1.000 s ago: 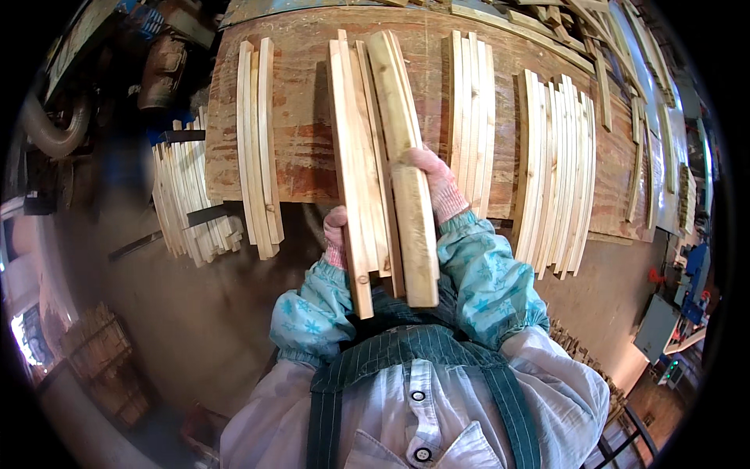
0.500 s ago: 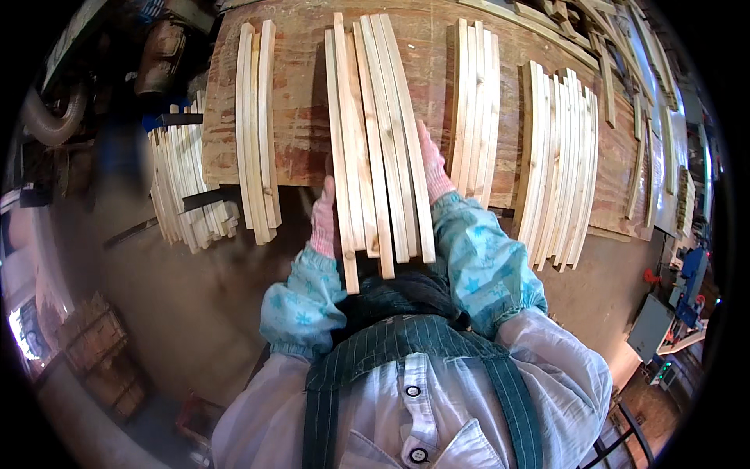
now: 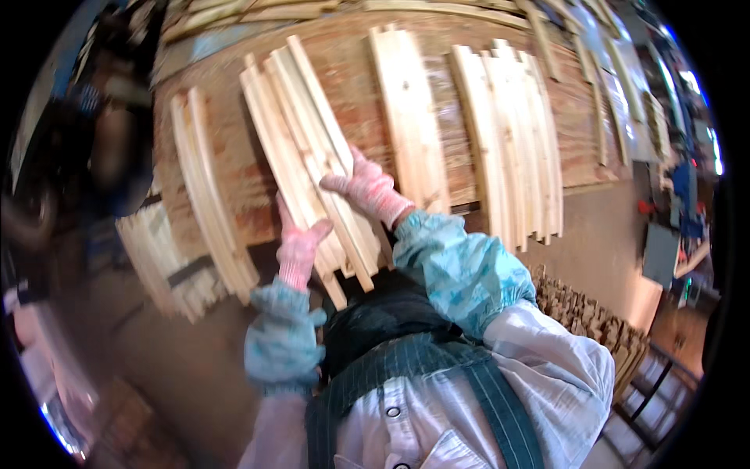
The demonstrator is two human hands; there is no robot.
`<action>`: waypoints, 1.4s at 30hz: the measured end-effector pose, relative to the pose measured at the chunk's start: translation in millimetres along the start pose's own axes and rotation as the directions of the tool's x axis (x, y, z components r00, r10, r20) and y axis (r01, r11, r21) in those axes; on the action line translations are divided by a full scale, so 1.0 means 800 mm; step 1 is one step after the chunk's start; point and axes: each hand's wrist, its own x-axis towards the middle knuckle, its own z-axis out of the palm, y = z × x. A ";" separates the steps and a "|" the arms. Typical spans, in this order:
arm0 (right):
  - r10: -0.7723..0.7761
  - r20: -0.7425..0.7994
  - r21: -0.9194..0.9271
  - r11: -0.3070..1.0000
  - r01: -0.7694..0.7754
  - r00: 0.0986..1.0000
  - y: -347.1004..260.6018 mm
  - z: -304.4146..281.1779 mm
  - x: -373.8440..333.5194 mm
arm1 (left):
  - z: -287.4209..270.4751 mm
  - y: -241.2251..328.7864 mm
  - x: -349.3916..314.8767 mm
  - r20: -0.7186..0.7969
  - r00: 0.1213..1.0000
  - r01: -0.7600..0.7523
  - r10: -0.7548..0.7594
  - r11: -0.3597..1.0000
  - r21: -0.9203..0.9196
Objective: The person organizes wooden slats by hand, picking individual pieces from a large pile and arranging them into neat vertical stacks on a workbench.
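A bundle of long pale wooden strips [image 3: 291, 133] lies tilted over the near edge of the plywood table, its near ends uneven. My left hand [image 3: 298, 248], in a pinkish knit glove, grips the bundle's left side near its lower end, thumb on top. On the opposite side, my right hand [image 3: 369, 187], gloved the same way, clasps the strips, its thumb over their upper face. The fingers beneath the bundle are hidden. Both forearms wear light blue patterned sleeves.
Smaller strip group [image 3: 205, 187] lies left on the plywood table [image 3: 351, 86]; two more groups, a middle one [image 3: 410, 117] and a right one [image 3: 512, 141], overhang its edge. A strip stack [image 3: 148, 250] stands lower left. Many cut wood pieces [image 3: 582, 320] sit at right.
My view has swung, shifting the table in the picture. The bundle now slants to the left. Both thumbs have come over the top of the strips, and my right hand sits further onto them.
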 end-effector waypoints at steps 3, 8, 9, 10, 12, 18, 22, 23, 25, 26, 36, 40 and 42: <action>-0.015 0.011 0.129 0.992 0.013 1.000 -0.033 -0.083 -0.054 | 0.061 -0.018 -0.009 0.053 0.983 -0.179 0.178 0.984 0.024; 0.052 -0.219 0.486 0.872 0.063 0.974 0.054 -0.251 -0.120 | 0.232 -0.089 0.025 0.344 0.889 -0.301 0.303 0.952 -0.060; 0.151 -0.269 0.493 0.870 0.001 0.951 0.060 -0.284 -0.132 | 0.271 -0.090 0.026 0.365 0.921 -0.099 0.137 0.988 -0.119; 0.200 -0.333 0.503 0.864 -0.005 0.922 0.069 -0.312 -0.142 | 0.303 -0.089 0.032 0.397 0.917 -0.015 0.034 0.999 -0.051; 0.305 -0.459 0.524 0.851 -0.023 0.834 0.088 -0.370 -0.164 | 0.376 -0.118 0.043 0.482 0.872 -0.048 0.089 0.994 -0.097; 0.248 -0.505 0.015 0.960 -0.279 0.827 0.131 -0.496 -0.135 | 0.472 -0.157 0.077 0.542 0.819 -0.001 -0.190 0.943 0.333; 0.030 -0.657 -0.387 0.844 -0.371 0.754 0.266 -0.517 -0.091 | 0.452 -0.051 0.123 0.547 0.580 -0.271 -0.604 0.490 0.829; 0.123 -0.653 -0.342 0.833 -0.436 0.748 0.250 -0.516 -0.090 | 0.432 -0.045 0.134 0.595 0.580 -0.487 -0.556 0.349 0.801; 0.303 -0.628 -0.263 0.784 -0.562 0.717 0.225 -0.507 -0.092 | 0.340 -0.064 0.153 0.615 0.718 -0.655 0.325 0.018 0.755; 0.296 -0.616 -0.274 0.789 -0.550 0.730 0.229 -0.514 -0.098 | 0.320 -0.042 0.147 0.445 0.817 -0.447 0.368 -0.085 0.890; -0.170 -0.668 -0.358 0.927 -0.113 0.725 0.139 -0.426 -0.072 | 0.240 -0.043 0.177 -0.148 0.985 -0.012 0.091 0.884 0.466; 0.092 -0.127 0.516 0.857 -0.013 0.988 0.073 -0.258 -0.086 | 0.160 -0.037 0.161 0.621 0.780 0.412 0.074 0.686 -0.599; 0.191 0.084 0.440 0.873 -0.209 0.978 0.021 -0.198 -0.105 | 0.176 -0.010 0.120 0.505 0.834 0.291 0.220 0.603 -0.743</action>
